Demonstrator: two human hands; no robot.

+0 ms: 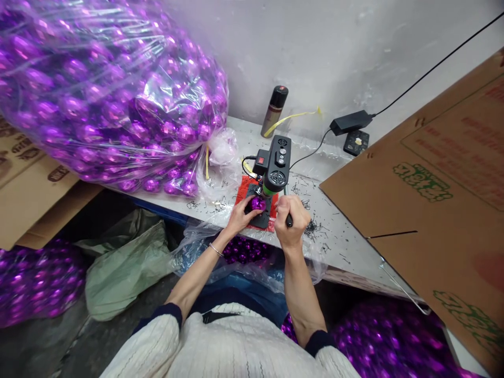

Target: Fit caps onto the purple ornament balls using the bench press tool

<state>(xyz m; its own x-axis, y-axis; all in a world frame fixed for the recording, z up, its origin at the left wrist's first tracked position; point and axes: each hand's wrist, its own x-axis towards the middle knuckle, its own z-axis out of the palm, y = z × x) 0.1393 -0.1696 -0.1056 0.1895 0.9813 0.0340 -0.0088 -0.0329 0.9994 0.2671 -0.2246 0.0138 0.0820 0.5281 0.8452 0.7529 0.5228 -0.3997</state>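
Observation:
My left hand (pixel 240 214) pinches a shiny purple ball (pixel 258 203) at its side, on the dark base (pixel 261 219) of a small black bench press (pixel 276 163). The ball sits right under the front end of the press head, so its top is partly hidden. Around the black-tipped lever handle (pixel 289 220) at the press's right side, my right hand (pixel 292 218) is closed. A red sheet (pixel 244 185) lies beneath the base. Below the bench edge, a clear bag holds more small purple balls (pixel 246 250).
A huge clear bag of purple balls (pixel 118 100) leans at the left. A large cardboard box (pixel 425 173) stands at the right. Behind the press are a spray can (pixel 274 112) and a black power adapter (pixel 352 122). Short black bits (pixel 315 227) litter the bench.

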